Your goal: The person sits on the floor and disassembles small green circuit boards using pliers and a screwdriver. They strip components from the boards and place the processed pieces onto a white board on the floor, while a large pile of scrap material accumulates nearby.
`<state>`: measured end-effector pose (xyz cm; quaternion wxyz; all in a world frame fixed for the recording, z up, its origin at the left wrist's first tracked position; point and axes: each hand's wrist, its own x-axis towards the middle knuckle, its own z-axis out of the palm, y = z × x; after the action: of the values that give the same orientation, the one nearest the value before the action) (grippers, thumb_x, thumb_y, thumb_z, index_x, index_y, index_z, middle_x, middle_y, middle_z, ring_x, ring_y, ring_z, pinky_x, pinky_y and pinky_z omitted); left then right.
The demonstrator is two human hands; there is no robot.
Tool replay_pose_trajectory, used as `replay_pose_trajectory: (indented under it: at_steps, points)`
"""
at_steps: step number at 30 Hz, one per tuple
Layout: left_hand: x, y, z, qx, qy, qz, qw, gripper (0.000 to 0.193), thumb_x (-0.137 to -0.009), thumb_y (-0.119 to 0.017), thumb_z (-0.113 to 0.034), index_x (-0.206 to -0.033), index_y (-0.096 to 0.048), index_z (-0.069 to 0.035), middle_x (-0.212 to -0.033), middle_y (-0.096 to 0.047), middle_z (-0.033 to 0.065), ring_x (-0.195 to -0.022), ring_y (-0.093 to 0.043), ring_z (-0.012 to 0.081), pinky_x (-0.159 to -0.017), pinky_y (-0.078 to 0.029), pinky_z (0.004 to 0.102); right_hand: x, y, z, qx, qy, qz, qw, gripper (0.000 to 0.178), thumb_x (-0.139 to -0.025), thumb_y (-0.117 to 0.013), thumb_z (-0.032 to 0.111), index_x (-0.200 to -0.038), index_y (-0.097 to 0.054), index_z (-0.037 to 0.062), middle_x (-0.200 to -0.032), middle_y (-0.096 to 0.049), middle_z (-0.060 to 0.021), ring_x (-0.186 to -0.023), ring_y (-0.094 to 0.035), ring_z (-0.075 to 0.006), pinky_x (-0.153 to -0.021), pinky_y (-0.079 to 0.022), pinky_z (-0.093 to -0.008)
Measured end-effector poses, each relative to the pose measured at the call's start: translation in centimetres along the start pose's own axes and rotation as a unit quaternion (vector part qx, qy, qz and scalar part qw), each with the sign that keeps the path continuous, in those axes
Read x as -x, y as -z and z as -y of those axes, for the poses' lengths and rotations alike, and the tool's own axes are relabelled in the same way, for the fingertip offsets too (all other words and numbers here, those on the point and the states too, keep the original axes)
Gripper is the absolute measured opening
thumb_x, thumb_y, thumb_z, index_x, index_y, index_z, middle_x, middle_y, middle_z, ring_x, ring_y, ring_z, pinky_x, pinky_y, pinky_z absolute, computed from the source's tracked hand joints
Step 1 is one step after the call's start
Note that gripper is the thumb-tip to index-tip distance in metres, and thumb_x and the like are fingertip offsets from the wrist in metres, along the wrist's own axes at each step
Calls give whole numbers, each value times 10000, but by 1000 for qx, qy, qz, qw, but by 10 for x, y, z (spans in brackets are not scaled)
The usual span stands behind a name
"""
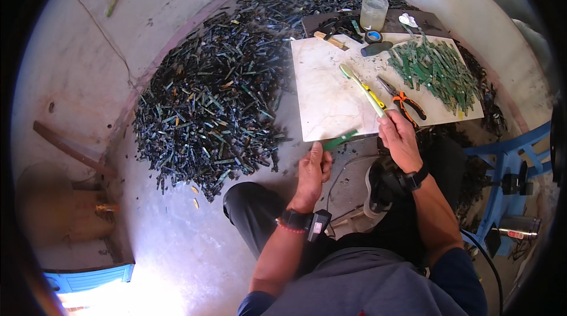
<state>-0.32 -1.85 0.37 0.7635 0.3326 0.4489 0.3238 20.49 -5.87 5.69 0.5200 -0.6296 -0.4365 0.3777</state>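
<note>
My left hand [313, 173] pinches one end of a narrow green strip [341, 139], which looks like a piece of circuit board, just off the near edge of the white board [319, 103]. In my right hand [403, 143] is a pale green toothbrush [363, 90], its head pointing away from me over the board. Beside it lies a yellow and black tool [375, 97], partly covered by the brush handle. Pliers [404, 101] with orange and black handles rest to the right. A heap of similar green strips [437, 74] covers the board's right side.
A large pile of dark strips [218, 97] spreads over the floor at left and behind. At the board's far side stand a cup of cloudy liquid [374, 13], a tape roll [372, 36] and a dark-handled tool [376, 49]. A blue stool [502, 168] is at right.
</note>
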Motion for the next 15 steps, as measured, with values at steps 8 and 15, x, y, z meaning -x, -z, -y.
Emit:
replay_pose_trajectory:
  at_steps: [8,15]
  points:
    - [-15,13,4,100,-44,-85,990,460,-972,-415,-482,-773,-491,-74,-579,-378,-26,-436,-292,66,-391,-227,226,34,-5,-10,64,27,47,996,208,-960,-500,163,-948,-595,-22,-634,-424,16,-581,-373,-65,-523,-334,-235]
    - [-16,9,5,100,-54,-92,989,468,-971,-410,-489,-770,-485,-74,-567,-364,-31,-425,-279,65,-389,-224,229,29,-12,-33,201,56,-15,978,197,-932,-549,180,-890,-598,-7,-595,-482,-124,-510,-418,-172,-505,-382,-323]
